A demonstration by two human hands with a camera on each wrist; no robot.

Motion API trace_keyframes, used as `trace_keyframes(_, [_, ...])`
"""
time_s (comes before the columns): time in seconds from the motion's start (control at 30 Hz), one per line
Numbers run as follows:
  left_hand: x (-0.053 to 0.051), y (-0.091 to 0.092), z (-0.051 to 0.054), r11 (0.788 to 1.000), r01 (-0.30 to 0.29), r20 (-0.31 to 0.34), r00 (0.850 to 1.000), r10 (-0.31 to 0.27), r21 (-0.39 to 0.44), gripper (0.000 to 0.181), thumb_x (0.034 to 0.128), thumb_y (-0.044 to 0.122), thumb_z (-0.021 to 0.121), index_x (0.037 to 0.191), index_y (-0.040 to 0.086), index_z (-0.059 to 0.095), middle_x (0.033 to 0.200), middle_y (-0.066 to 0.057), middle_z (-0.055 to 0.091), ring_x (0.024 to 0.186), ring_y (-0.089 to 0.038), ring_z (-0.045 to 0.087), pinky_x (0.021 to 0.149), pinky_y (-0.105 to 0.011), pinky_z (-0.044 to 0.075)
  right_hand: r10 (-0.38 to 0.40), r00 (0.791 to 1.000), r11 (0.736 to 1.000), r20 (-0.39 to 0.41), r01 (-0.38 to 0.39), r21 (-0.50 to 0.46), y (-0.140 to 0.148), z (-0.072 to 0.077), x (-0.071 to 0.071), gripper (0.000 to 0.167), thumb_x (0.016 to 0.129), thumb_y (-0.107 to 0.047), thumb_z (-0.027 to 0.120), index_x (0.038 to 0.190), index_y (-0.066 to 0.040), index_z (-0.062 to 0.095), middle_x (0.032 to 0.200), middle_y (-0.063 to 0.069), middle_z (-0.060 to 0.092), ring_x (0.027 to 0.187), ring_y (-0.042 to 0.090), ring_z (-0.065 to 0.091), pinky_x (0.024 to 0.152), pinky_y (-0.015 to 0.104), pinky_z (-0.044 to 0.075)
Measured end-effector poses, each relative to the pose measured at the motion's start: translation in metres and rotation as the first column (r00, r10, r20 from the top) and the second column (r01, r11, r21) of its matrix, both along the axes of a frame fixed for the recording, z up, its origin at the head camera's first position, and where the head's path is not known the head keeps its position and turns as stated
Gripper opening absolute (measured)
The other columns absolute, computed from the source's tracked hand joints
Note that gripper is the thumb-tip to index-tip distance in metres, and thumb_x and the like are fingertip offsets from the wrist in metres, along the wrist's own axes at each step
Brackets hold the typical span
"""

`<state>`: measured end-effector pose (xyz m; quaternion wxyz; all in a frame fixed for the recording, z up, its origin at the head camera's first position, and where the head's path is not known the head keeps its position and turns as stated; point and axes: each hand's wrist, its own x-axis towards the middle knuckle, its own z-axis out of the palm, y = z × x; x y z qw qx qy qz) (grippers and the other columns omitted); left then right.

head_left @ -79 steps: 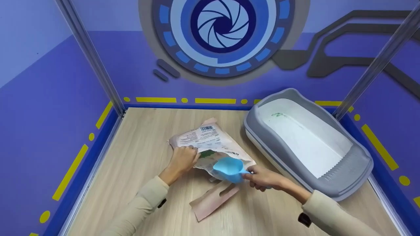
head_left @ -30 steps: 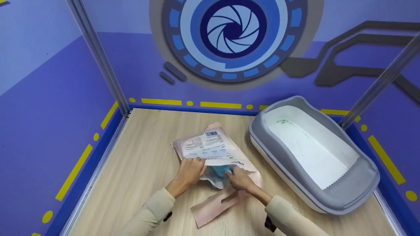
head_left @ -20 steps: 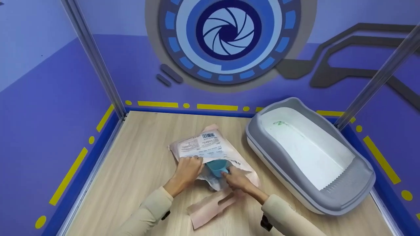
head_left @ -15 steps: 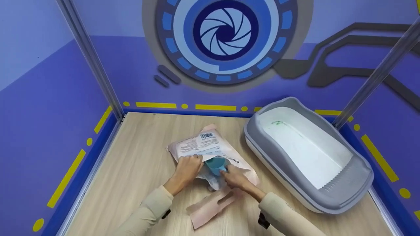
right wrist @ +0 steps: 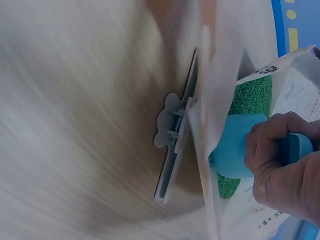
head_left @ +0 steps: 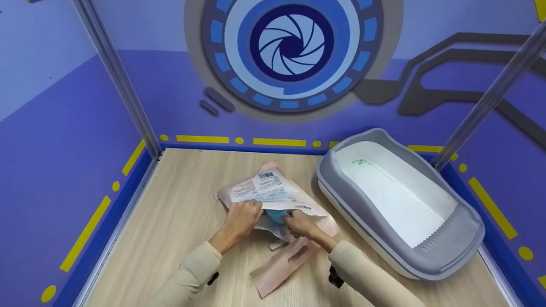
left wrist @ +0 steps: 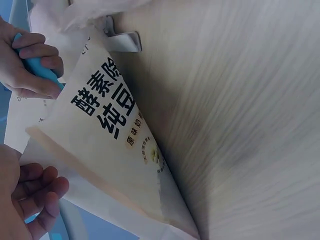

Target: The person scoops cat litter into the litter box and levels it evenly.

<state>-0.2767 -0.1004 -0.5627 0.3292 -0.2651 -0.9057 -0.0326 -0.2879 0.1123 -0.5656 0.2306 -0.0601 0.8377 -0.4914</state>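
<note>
Head view: both my hands are at the mouth of the bag [head_left: 260, 189], which lies on the table [head_left: 187, 179] with its barcode [head_left: 267, 175] toward the far side. With my left hand [head_left: 244, 216] I grip the upper edge of that mouth, fingers curled. With my right hand [head_left: 302, 224] I hold the handle of the blue scoop [right wrist: 235, 142], fingers wrapped round it. The scoop's bowl sits inside the bag, partly hidden by the upper layer; the right wrist view shows it among green pellets [right wrist: 252, 97].

That same view shows a grey clip [right wrist: 172, 130] on the table, just beside the bag's lower edge. The left wrist view shows large dark characters printed on the face of the bag turned to that camera. Nearer me lies a pink strip [head_left: 279, 270] with a slot cut through it, close below the bag's mouth.

Off to my right stands a grey-rimmed tray [head_left: 452, 243], apart from the bag, with a few green bits [head_left: 361, 162] at the far end of its white floor. Behind everything rises a purple-blue wall [head_left: 170, 94].
</note>
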Motion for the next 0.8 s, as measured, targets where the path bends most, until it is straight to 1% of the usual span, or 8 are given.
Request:
trace_keyframes(0.1, [-0.003, -0.002, 0.006, 1.000, -0.002, -0.030, 1.000, 0.002, 0.005, 0.024, 0.0908, 0.022, 0.071, 0.073, 0.010, 0.060, 0.067, -0.003, 0.065, 0.053, -0.021, 0.063, 0.046, -0.035, 0.044, -0.034, 0.999, 0.998, 0.036, 0.036, -0.058, 0.000, 0.002, -0.002, 0.014, 0.101, -0.014, 0.051, 0.090, -0.006, 0.049, 0.060, -0.004, 0.041, 0.048, 0.006, 0.036, 0.044, 0.019, 0.031])
trace_keyframes(0.17, [-0.005, -0.002, 0.010, 1.000, -0.017, -0.044, 0.999, 0.017, 0.009, 0.024, 0.0905, 0.022, 0.071, 0.073, 0.011, 0.060, 0.067, -0.002, 0.065, 0.052, -0.020, 0.062, 0.045, -0.034, 0.044, -0.050, 0.996, 0.992, 0.071, 0.058, -0.110, 0.000, 0.003, -0.004, 0.019, 0.101, -0.014, 0.052, 0.084, -0.010, 0.043, 0.062, -0.004, 0.039, 0.050, 0.006, 0.034, 0.046, 0.019, 0.029])
trace_keyframes(0.3, [-0.006, -0.004, 0.013, 0.999, -0.028, -0.038, 0.999, 0.029, 0.019, 0.023, 0.0900, 0.021, 0.071, 0.073, 0.010, 0.059, 0.068, -0.003, 0.066, 0.052, -0.021, 0.062, 0.044, -0.034, 0.043, -0.071, 0.984, 0.972, 0.162, 0.104, -0.208, 0.003, 0.002, -0.006, 0.023, 0.101, -0.014, 0.053, 0.083, -0.013, 0.037, 0.064, -0.005, 0.036, 0.052, 0.004, 0.029, 0.047, 0.019, 0.025])
trace_keyframes(0.4, [-0.007, -0.005, 0.017, 0.999, -0.035, -0.025, 0.999, 0.036, 0.025, 0.022, 0.0919, 0.021, 0.069, 0.075, 0.009, 0.061, 0.070, -0.003, 0.067, 0.052, -0.021, 0.062, 0.044, -0.034, 0.043, -0.086, 0.973, 0.951, 0.212, 0.144, -0.274, 0.004, 0.000, -0.009, 0.022, 0.102, -0.014, 0.053, 0.085, -0.013, 0.038, 0.063, -0.005, 0.037, 0.050, 0.002, 0.029, 0.045, 0.017, 0.024])
trace_keyframes(0.53, [-0.006, -0.007, 0.018, 0.998, -0.050, -0.010, 0.999, 0.050, 0.033, 0.021, 0.0930, 0.021, 0.069, 0.077, 0.009, 0.062, 0.072, -0.004, 0.068, 0.053, -0.021, 0.062, 0.044, -0.035, 0.042, -0.096, 0.956, 0.905, 0.276, 0.200, -0.376, 0.004, -0.005, -0.010, 0.022, 0.103, -0.012, 0.050, 0.083, -0.010, 0.042, 0.063, -0.006, 0.038, 0.045, -0.002, 0.029, 0.041, 0.014, 0.025])
trace_keyframes(0.63, [-0.005, -0.009, 0.016, 0.999, -0.042, -0.020, 0.999, 0.042, 0.022, 0.021, 0.0924, 0.021, 0.070, 0.076, 0.010, 0.062, 0.071, -0.004, 0.067, 0.053, -0.020, 0.062, 0.044, -0.034, 0.041, -0.077, 0.955, 0.889, 0.286, 0.196, -0.413, 0.001, -0.009, -0.009, 0.023, 0.105, -0.011, 0.046, 0.082, -0.010, 0.042, 0.064, -0.005, 0.039, 0.045, -0.002, 0.031, 0.041, 0.013, 0.026])
trace_keyframes(0.73, [-0.005, -0.010, 0.015, 1.000, -0.023, -0.050, 0.998, 0.022, -0.008, 0.022, 0.0912, 0.022, 0.071, 0.074, 0.011, 0.062, 0.068, -0.002, 0.065, 0.051, -0.018, 0.059, 0.043, -0.031, 0.037, -0.045, 0.966, 0.902, 0.256, 0.150, -0.406, -0.003, -0.011, -0.009, 0.021, 0.106, -0.012, 0.042, 0.085, -0.010, 0.041, 0.067, -0.004, 0.040, 0.048, -0.001, 0.032, 0.044, 0.014, 0.027])
trace_keyframes(0.8, [-0.005, -0.011, 0.015, 1.000, -0.009, -0.070, 0.997, 0.007, -0.022, 0.023, 0.0900, 0.021, 0.073, 0.073, 0.012, 0.061, 0.066, -0.001, 0.062, 0.050, -0.016, 0.057, 0.043, -0.030, 0.035, -0.037, 0.968, 0.898, 0.249, 0.142, -0.416, -0.007, -0.012, -0.012, 0.021, 0.107, -0.012, 0.041, 0.087, -0.011, 0.042, 0.068, -0.004, 0.040, 0.050, 0.000, 0.033, 0.046, 0.013, 0.028])
